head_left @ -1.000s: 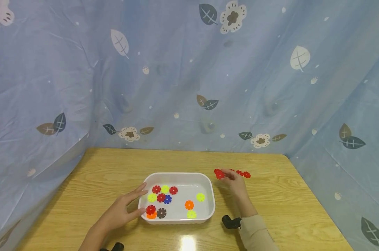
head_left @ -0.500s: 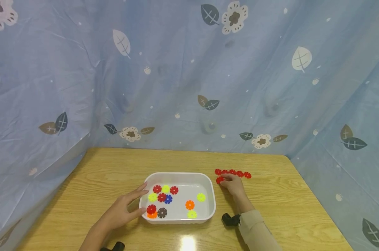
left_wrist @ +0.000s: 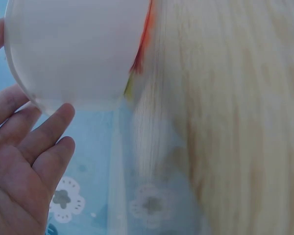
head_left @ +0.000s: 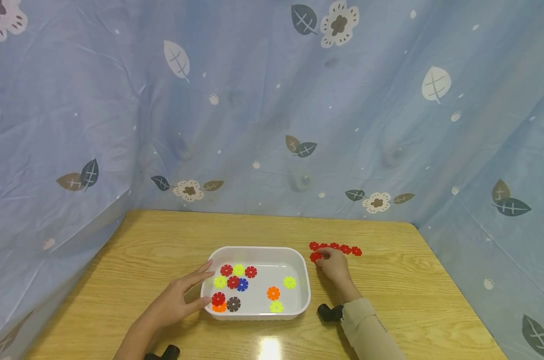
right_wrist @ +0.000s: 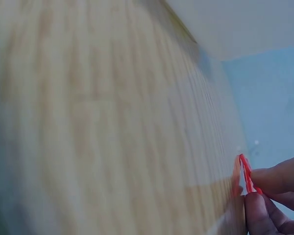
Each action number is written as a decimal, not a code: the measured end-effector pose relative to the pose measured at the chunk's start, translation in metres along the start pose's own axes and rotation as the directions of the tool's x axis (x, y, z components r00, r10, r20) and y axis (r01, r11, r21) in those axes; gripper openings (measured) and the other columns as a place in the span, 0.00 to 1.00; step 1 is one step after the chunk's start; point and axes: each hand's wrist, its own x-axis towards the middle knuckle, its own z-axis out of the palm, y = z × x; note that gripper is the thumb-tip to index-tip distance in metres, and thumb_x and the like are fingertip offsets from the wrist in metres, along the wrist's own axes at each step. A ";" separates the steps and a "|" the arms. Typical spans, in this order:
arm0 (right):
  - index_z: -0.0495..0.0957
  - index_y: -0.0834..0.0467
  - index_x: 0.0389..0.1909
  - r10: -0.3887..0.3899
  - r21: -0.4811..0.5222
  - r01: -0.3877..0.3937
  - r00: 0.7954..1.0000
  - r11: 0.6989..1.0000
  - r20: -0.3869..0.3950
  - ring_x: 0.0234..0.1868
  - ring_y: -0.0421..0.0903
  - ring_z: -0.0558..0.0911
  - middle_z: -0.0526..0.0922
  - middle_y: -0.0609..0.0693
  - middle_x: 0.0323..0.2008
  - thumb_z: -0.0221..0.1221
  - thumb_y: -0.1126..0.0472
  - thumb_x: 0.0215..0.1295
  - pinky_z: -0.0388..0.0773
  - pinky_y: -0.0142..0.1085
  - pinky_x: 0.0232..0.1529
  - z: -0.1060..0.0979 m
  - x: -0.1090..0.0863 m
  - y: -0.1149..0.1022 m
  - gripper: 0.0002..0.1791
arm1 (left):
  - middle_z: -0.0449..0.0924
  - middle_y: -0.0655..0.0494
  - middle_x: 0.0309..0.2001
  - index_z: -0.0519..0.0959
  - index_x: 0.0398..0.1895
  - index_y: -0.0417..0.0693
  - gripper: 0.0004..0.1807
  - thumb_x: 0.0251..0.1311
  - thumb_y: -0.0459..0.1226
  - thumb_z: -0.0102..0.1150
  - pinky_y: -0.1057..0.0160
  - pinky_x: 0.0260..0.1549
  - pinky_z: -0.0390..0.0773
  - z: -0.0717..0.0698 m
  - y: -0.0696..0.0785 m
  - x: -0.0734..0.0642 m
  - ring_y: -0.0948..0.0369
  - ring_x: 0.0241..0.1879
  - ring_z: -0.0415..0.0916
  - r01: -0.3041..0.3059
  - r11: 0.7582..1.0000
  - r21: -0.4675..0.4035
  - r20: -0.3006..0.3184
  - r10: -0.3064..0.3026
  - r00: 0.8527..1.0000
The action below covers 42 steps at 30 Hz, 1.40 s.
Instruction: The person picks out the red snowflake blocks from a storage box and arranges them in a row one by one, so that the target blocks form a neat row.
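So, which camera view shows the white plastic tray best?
The head view: nearly the whole white plastic tray shows, with notched discs inside. The left wrist view shows only a close, cropped part by the left hand. In the right wrist view, I cannot tell whether the grey shape is the tray.

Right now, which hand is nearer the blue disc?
Left. The left hand is at the left rim of the tray, left of the blue disc; the right hand, past its right rim, pinches a red disc.
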 end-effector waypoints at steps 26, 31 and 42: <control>0.75 0.67 0.55 -0.141 0.134 0.132 0.988 0.982 0.056 0.52 0.58 0.80 0.81 0.63 0.50 0.62 0.68 0.59 0.81 0.44 0.49 -0.019 -0.019 -0.025 0.22 | 0.61 0.57 0.70 0.73 0.63 0.53 0.29 0.57 0.47 0.63 0.43 0.58 0.70 -0.001 0.000 0.001 0.51 0.66 0.64 0.034 0.999 -0.020 0.014 -0.033 0.999; 0.76 0.66 0.54 -0.183 0.206 0.165 0.981 0.965 0.071 0.53 0.57 0.80 0.80 0.62 0.51 0.63 0.68 0.58 0.80 0.45 0.51 -0.022 -0.030 -0.041 0.21 | 0.62 0.56 0.70 0.73 0.62 0.52 0.29 0.57 0.46 0.64 0.43 0.58 0.71 0.000 -0.001 0.001 0.51 0.66 0.64 0.027 0.999 -0.018 0.015 -0.027 1.000; 0.76 0.66 0.53 -0.285 0.349 0.230 0.952 0.909 0.115 0.53 0.55 0.80 0.81 0.60 0.52 0.61 0.70 0.58 0.77 0.45 0.56 -0.005 -0.051 -0.068 0.20 | 0.61 0.58 0.70 0.73 0.63 0.53 0.29 0.57 0.47 0.63 0.44 0.58 0.71 -0.002 0.001 0.001 0.52 0.67 0.64 0.034 0.999 -0.015 0.014 -0.034 0.999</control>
